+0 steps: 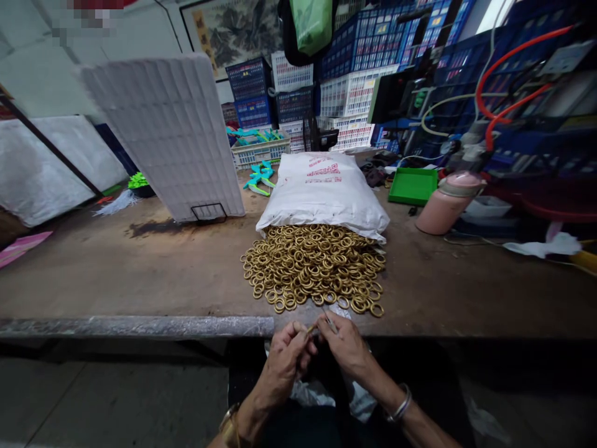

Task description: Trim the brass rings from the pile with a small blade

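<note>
My left hand (284, 359) is closed in a pinch on a gold-coloured ring (310, 329), just off the table's front edge. Close beside it, my right hand (346, 350) grips a thin pointed metal tool (329, 320); its exact kind is too small to make out. The two hands nearly meet at the ring. Beyond them a heap of gold-coloured rings (317, 267) spreads across the tabletop. It spills from the mouth of a white woven sack (321, 186) with red print, lying on its side.
The brown table (116, 274) has a tape-wrapped front edge. A white ribbed panel (168, 137) stands at left. To the right are a green tray (413, 185) and a pink bottle (448, 205). Teal clamps (260, 177) lie behind the sack, before stacked crates (349, 93).
</note>
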### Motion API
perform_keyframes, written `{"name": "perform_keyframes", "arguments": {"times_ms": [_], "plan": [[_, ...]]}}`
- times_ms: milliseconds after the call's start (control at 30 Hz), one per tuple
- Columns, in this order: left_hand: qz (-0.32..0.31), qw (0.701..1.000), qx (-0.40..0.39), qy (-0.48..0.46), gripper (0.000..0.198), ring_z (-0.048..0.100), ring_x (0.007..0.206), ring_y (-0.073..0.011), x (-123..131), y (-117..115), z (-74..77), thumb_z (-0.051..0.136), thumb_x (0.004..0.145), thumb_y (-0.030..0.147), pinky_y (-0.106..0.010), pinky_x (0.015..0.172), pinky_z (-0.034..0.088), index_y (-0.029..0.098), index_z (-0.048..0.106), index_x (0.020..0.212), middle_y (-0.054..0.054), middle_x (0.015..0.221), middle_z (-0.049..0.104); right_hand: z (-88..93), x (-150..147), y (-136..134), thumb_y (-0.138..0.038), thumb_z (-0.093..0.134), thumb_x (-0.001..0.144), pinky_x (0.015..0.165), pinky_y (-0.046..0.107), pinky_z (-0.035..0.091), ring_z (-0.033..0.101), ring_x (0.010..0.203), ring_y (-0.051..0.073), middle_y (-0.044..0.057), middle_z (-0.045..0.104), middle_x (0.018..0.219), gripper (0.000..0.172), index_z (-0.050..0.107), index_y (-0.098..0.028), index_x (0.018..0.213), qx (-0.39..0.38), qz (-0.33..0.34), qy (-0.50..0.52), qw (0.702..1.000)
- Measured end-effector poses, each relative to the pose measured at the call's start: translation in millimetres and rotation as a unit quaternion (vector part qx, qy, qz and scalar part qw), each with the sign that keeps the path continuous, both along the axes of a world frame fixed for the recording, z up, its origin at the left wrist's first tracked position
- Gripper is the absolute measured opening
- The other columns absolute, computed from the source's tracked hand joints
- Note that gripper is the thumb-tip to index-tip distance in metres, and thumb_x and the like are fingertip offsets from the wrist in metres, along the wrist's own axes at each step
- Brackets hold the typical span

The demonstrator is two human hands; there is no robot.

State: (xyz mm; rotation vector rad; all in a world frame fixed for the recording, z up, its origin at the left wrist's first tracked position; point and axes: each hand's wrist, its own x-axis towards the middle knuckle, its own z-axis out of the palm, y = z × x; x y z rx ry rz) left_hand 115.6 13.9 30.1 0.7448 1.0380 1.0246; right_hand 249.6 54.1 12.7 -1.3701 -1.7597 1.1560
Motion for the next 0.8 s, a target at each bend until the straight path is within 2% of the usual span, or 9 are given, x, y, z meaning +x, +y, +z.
{"name": "perform_keyframes", "arguments": {"times_ms": [67, 167, 333, 433, 567, 667, 800], "plan": [[0.002, 1.0, 0.006, 0.007, 0.036, 0.025, 0.034, -0.0018, -0.9, 1.1, 1.5, 0.057, 0.07, 0.05, -0.017, 0.035, 0.015, 0.016, 0.047, 0.067, 0.007, 0.049, 0.043, -2.5, 1.8, -1.5, -0.027, 0.035, 0.079, 0.054, 0.022, 0.035, 0.047, 0.055, 0.012, -0.002, 0.05, 0.056, 0.021, 0.048, -0.02, 0.064, 0.046, 0.02, -0.059, 0.997], [0.011, 1.0, 0.021, 0.018, 0.037, 0.025, 0.035, -0.0021, -1.2, 3.6, 4.2, 0.058, 0.069, 0.051, -0.017, 0.036, 0.016, 0.016, 0.048, 0.066, 0.007, 0.047, 0.042, -2.1, 2.8, -5.1, -0.014, 0.034, 0.073, 0.056, 0.021, 0.034, 0.049, 0.057, 0.012, -0.002, 0.053, 0.059, 0.016, 0.047, -0.021, 0.067, 0.076, 0.065, -0.11, 0.989], [0.022, 0.998, 0.043, 0.045, 0.038, 0.026, 0.037, -0.0028, -0.1, 7.3, 5.6, 0.06, 0.067, 0.051, -0.018, 0.038, 0.017, 0.015, 0.048, 0.064, 0.007, 0.045, 0.038, 0.8, 0.8, -7.0, -0.004, 0.032, 0.059, 0.058, 0.021, 0.033, 0.053, 0.062, 0.013, -0.001, 0.057, 0.064, 0.026, 0.047, -0.021, 0.071, 0.094, 0.085, -0.164, 0.978], [0.024, 0.996, 0.054, 0.064, 0.037, 0.027, 0.037, -0.0031, -0.3, 5.7, 4.8, 0.058, 0.069, 0.05, -0.018, 0.038, 0.018, 0.015, 0.048, 0.063, 0.007, 0.045, 0.038, -1.4, 1.3, -5.0, -0.005, 0.033, 0.059, 0.057, 0.021, 0.032, 0.053, 0.062, 0.014, -0.001, 0.058, 0.064, 0.027, 0.048, -0.021, 0.074, 0.098, 0.083, -0.21, 0.969], [-0.021, 0.995, 0.071, 0.063, 0.035, 0.028, 0.037, -0.0029, 1.9, -3.1, 13.6, 0.056, 0.073, 0.048, -0.017, 0.037, 0.017, 0.015, 0.048, 0.062, 0.006, 0.046, 0.04, -3.3, 7.6, -0.3, -0.008, 0.035, 0.066, 0.053, 0.022, 0.028, 0.052, 0.057, 0.014, 0.0, 0.059, 0.063, 0.022, 0.049, -0.02, 0.077, 0.089, 0.052, -0.271, 0.957], [-0.048, 0.997, 0.052, 0.016, 0.033, 0.027, 0.033, -0.0025, 5.1, -6.9, 20.8, 0.055, 0.074, 0.047, -0.017, 0.034, 0.017, 0.016, 0.048, 0.064, 0.005, 0.045, 0.043, -1.1, 16.4, 6.7, -0.007, 0.036, 0.068, 0.054, 0.022, 0.028, 0.053, 0.059, 0.014, 0.001, 0.06, 0.066, 0.023, 0.05, -0.02, 0.078, 0.108, 0.017, -0.284, 0.952], [-0.028, 0.998, 0.008, -0.049, 0.032, 0.03, 0.032, -0.0031, 6.0, -1.8, 12.9, 0.052, 0.077, 0.045, -0.016, 0.034, 0.021, 0.014, 0.053, 0.069, 0.004, 0.043, 0.045, -0.5, 31.7, 21.1, -0.011, 0.037, 0.072, 0.056, 0.023, 0.029, 0.054, 0.062, 0.015, 0.001, 0.06, 0.066, 0.017, 0.051, -0.021, 0.078, 0.134, -0.086, -0.305, 0.939]]}}
